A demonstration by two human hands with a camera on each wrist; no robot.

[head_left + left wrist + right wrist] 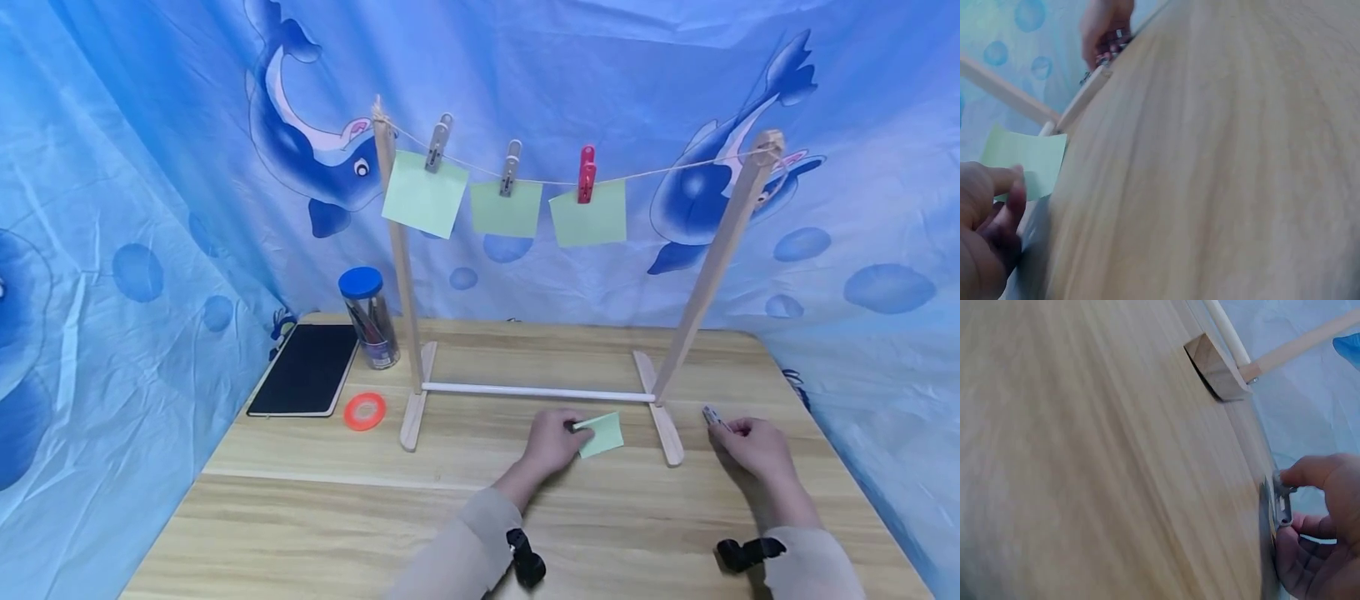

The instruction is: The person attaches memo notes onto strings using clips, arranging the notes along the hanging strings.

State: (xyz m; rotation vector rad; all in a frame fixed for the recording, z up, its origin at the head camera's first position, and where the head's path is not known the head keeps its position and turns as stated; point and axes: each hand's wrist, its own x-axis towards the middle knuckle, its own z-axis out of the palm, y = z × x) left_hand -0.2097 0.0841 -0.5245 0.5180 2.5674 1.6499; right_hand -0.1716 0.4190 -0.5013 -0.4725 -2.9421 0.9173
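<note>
Between thumb and fingers my left hand [553,439] pinches a pale green paper note [602,435], held low over the table in front of the rack's white crossbar. In the left wrist view the note [1029,159] stands out past the thumb. To the right of the rack's foot, my right hand [759,450] grips a grey clothespin [711,415] close to the tabletop. The right wrist view shows that clothespin [1283,499] between thumb and fingertips. Three green notes hang on the string, two by grey clothespins [438,143] and one by a red clothespin [587,175].
A wooden rack [708,275] with a string between its posts stands across the table [315,517]. At the back left are a black notebook [306,371], a blue-lidded jar [369,321] of pens and a roll of orange tape [364,412]. A blue dolphin-print curtain [525,75] hangs behind.
</note>
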